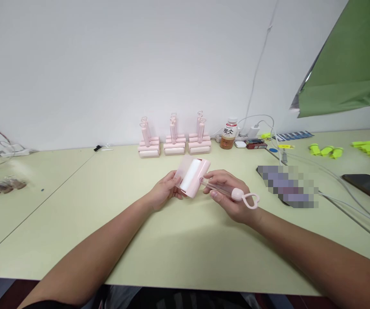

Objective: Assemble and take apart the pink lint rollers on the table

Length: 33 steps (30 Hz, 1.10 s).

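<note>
Between my hands is a pink lint roller (191, 176) with a white roll, a clear handle and a heart-shaped loop at the handle's end. My left hand (166, 189) grips the head end, at a translucent flap beside the white roll. My right hand (232, 195) is wrapped around the handle, which points right and toward me. Beyond my hands, several similar pink lint rollers (174, 143) stand upright in three groups along the wall, their heart loops on top.
A labelled bottle (228, 134), small boxes (256, 144) and white cables stand at the back right. Right of my hand lie a blurred-out device (284, 186), a dark phone (368, 189) and several yellow-green pieces (326, 150). Several small bottles (1, 186) lie at far left.
</note>
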Each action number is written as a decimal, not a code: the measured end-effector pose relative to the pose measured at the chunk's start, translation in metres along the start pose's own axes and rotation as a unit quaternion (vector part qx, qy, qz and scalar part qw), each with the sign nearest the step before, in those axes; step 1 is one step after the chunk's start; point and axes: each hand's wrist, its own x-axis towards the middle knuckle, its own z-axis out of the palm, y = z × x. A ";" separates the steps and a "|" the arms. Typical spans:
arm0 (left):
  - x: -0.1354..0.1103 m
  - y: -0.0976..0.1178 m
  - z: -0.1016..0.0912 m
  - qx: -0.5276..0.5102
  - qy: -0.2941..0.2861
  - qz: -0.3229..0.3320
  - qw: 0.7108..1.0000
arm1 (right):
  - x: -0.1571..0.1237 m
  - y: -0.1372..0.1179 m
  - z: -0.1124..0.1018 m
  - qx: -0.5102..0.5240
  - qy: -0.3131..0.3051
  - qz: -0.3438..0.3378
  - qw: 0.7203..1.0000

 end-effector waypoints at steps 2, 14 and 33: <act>0.000 -0.001 0.000 0.000 -0.003 0.001 1.000 | -0.001 0.001 0.000 0.012 0.002 0.013 1.000; -0.004 0.001 0.002 0.021 -0.025 0.014 0.999 | 0.001 -0.002 0.001 0.032 -0.016 0.010 0.999; -0.028 0.020 0.038 0.609 0.073 0.271 0.742 | -0.003 0.003 0.016 0.190 -0.034 0.138 0.971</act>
